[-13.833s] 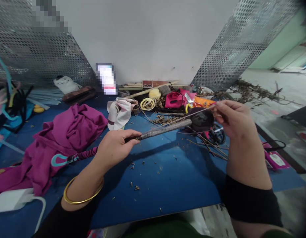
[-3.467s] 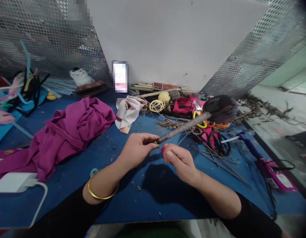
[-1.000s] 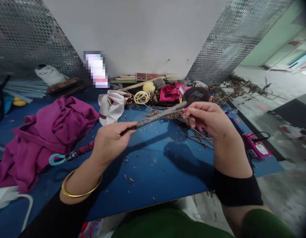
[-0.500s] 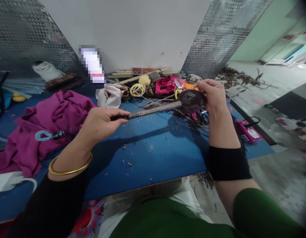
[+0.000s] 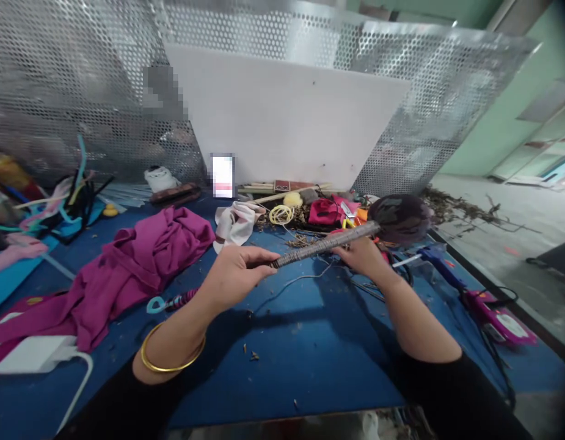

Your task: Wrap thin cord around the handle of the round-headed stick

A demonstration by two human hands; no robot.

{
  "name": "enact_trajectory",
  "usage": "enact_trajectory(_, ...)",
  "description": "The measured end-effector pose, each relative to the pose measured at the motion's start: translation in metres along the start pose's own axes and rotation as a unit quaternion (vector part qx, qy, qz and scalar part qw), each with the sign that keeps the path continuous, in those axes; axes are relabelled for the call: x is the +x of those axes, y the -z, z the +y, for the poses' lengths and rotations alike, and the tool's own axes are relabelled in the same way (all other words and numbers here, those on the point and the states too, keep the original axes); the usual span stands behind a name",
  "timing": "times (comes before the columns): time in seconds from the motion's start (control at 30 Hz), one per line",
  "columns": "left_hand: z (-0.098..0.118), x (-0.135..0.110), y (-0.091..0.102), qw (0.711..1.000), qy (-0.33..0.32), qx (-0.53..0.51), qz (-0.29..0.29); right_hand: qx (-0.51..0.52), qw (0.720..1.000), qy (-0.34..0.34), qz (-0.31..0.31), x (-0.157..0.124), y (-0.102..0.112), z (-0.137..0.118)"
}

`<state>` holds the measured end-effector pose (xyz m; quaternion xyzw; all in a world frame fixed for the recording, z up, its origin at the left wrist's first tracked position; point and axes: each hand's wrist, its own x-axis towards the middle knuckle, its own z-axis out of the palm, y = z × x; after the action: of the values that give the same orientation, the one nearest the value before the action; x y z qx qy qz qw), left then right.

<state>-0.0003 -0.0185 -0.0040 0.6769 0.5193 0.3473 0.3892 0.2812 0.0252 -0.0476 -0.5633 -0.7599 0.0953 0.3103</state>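
My left hand (image 5: 234, 273) is closed round the middle of a long stick wrapped in grey thread (image 5: 325, 243), held above the blue table (image 5: 305, 360). The stick ends in a dark round ball (image 5: 398, 218) at the far right and a purple section with a teal loop (image 5: 157, 304) at the near left. My right hand (image 5: 362, 255) reaches under the stick near the ball; its fingers are hidden behind the stick and clutter. A loose thread (image 5: 295, 281) trails from the stick down over the table.
A crumpled magenta cloth (image 5: 145, 260) lies left of the hands, a white cloth (image 5: 236, 223) behind. Yarn, scissors and twigs pile at the back (image 5: 319, 214). A purple glue gun (image 5: 484, 302) lies at right, a white charger (image 5: 32, 354) at left. Perforated metal panels stand behind.
My right hand has dropped from the ball end to under the stick by the table. The view has tilted up, and the ball end now points up to the right.
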Motion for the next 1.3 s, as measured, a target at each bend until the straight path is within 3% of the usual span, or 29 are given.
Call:
enact_trajectory(0.07, -0.001, 0.000, -0.003, 0.999, 0.025, -0.021, 0.007, 0.110, 0.992, 0.023, -0.048, -0.009, -0.020, -0.027)
enact_trajectory(0.13, -0.002, 0.000, -0.006, 0.998, 0.043, -0.044, 0.006, 0.229, 0.968, 0.053, -0.088, -0.021, -0.039, -0.053)
enact_trajectory(0.23, -0.001, 0.001, -0.008, 0.997, 0.049, -0.059, 0.003, 0.350, 0.928, 0.044, -0.122, -0.037, -0.056, -0.078)
enact_trajectory(0.33, -0.001, 0.002, -0.010, 0.997, 0.057, -0.055, 0.015, 0.342, 0.933, 0.032, -0.106, -0.048, -0.054, -0.087)
enact_trajectory(0.4, -0.002, 0.002, -0.011, 0.996, 0.062, -0.054, 0.021, 0.302, 0.950, 0.068, -0.042, -0.052, -0.046, -0.089)
enact_trajectory(0.47, -0.003, 0.003, -0.013, 0.996, 0.060, -0.057, 0.016, 0.305, 0.943, 0.131, 0.005, -0.054, -0.038, -0.090)
enact_trajectory(0.53, -0.006, 0.003, -0.015, 0.996, 0.055, -0.066, 0.001, 0.362, 0.915, 0.178, -0.023, -0.055, -0.035, -0.090)
enact_trajectory(0.63, -0.009, 0.003, -0.020, 0.997, 0.042, -0.060, -0.023, 0.436, 0.875, 0.191, -0.091, -0.054, -0.036, -0.090)
enact_trajectory(0.87, -0.011, -0.002, -0.030, 0.991, -0.055, 0.123, 0.025, 0.226, 0.931, 0.284, -0.041, -0.056, -0.034, -0.096)
enact_trajectory(1.0, -0.011, -0.005, -0.033, 0.972, -0.075, 0.219, 0.026, 0.204, 0.938, 0.278, -0.027, -0.060, -0.033, -0.099)
enact_trajectory(1.3, -0.012, -0.006, -0.037, 0.957, -0.093, 0.274, 0.020, 0.209, 0.942, 0.262, -0.020, -0.060, -0.028, -0.099)
